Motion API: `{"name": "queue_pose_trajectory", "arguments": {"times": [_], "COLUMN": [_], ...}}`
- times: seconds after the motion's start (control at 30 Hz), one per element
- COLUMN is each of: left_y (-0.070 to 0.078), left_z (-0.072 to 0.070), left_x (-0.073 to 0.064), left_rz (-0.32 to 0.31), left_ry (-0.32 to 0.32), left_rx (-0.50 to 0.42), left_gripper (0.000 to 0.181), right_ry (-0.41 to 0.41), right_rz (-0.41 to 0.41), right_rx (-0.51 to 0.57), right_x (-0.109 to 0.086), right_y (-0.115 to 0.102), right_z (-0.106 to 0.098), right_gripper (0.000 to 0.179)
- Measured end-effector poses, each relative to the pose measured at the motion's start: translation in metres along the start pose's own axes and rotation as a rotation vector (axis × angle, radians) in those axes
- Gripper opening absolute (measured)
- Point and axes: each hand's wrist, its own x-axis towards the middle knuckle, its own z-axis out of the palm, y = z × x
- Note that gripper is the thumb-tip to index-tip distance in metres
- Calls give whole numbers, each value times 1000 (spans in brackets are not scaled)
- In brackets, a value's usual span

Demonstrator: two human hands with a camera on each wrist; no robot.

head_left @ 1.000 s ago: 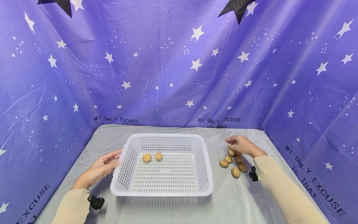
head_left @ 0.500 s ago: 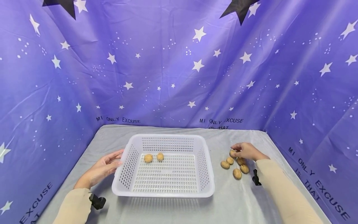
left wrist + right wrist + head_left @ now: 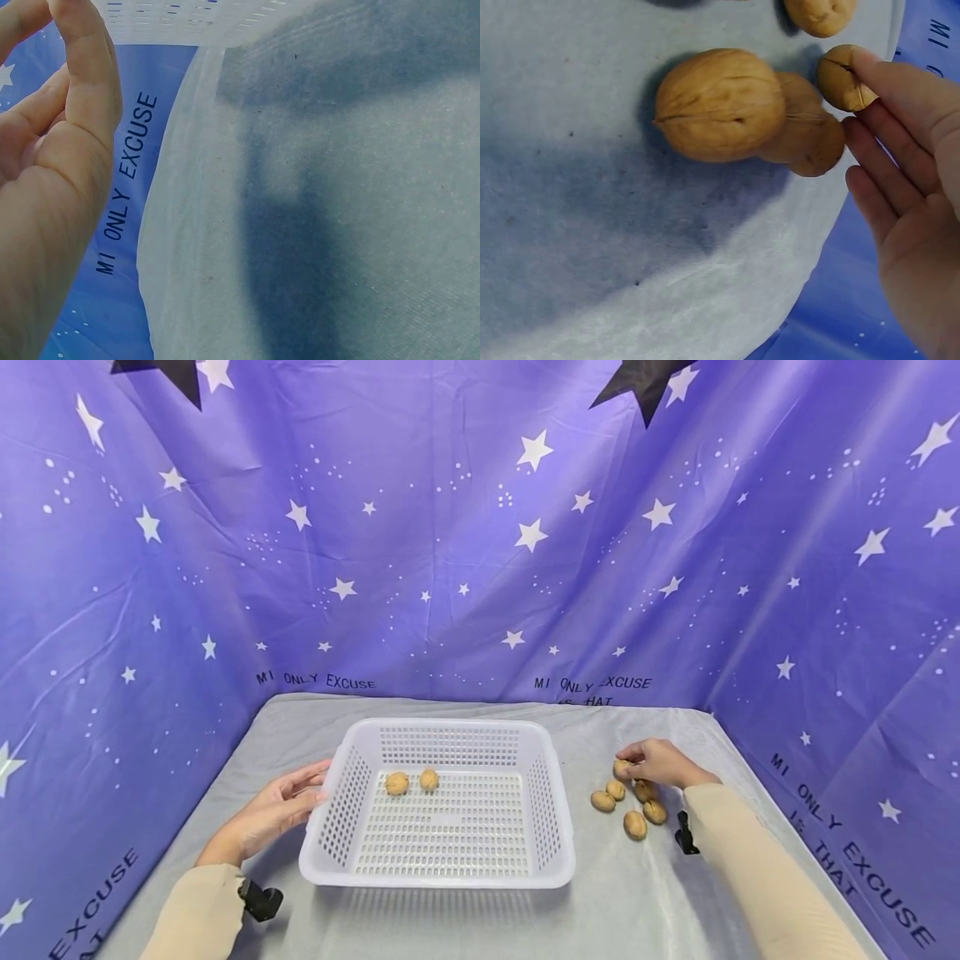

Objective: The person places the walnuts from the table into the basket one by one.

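Note:
A white plastic basket with slotted walls stands on the table and holds two walnuts near its back left corner. My left hand is at the basket's left side, its fingers lightly bent and fingertips right at the rim. In the left wrist view, that hand reaches up toward the basket's pale edge. To the right of the basket, my right hand pinches a walnut between thumb and fingers, at the far end of a loose group of walnuts.
A grey cloth covers the table. Purple star-printed curtains enclose the back and both sides. A strip of grey cloth separates the basket from the loose walnuts. Each wrist carries a small black camera.
My right hand has come down onto the walnut at the far end of the group and now pinches it. The left hand stays by the basket. The head view shifted slightly.

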Motion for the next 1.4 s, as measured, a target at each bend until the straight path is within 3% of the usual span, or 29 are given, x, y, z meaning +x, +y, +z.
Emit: {"name": "queue_pose_trajectory", "arguments": {"times": [0.37, 0.57, 0.83, 1.17, 1.4], "left_y": [0, -1, 0, -1, 0], "left_z": [1, 0, 0, 0, 0], "left_x": [0, 1, 1, 1, 1], "left_rz": [-8, 8, 8, 3, 14], "left_ry": [6, 1, -8, -9, -17], "left_rx": [-1, -6, -3, -4, 4], "left_gripper": [63, 62, 62, 62, 62], "right_ry": [31, 91, 103, 107, 27], "right_rz": [-60, -133, -184, -270, -367], "right_rx": [31, -10, -37, -64, -33], "right_x": [0, 2, 8, 23, 36], "right_y": [-23, -40, -68, -119, -162], "right_z": [-18, -28, -36, -35, -18], "right_gripper": [43, 38, 35, 37, 37]}}
